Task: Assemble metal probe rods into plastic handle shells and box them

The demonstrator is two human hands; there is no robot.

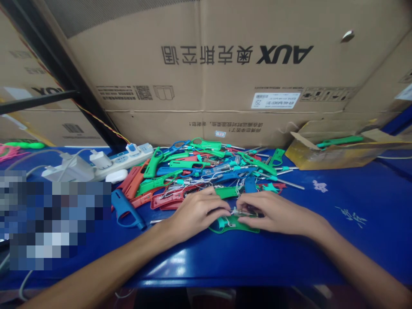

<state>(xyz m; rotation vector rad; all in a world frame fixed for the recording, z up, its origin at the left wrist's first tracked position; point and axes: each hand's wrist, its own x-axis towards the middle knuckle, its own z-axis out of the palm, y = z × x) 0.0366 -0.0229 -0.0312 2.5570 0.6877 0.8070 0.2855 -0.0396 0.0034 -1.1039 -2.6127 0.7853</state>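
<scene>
My left hand (201,212) is closed, its thumb and fingertips pinched at a small part with thin white wires. Just right of it, my right hand (265,212) has its fingers closed on a small clear part (246,212). Beneath both hands lies a green lighter shell (238,225) on the blue table (180,262), with a teal piece and white wire in it. Behind them spreads a pile of red, green and blue lighter shells (189,164), metal rods and wires. A blue lighter body (125,210) lies left of my left hand.
A power strip (128,159) with plugs and a white earbud case (116,176) are at the left. At the back right, an open carton (337,156) holds green pieces. A large cardboard box (206,86) stands behind the table.
</scene>
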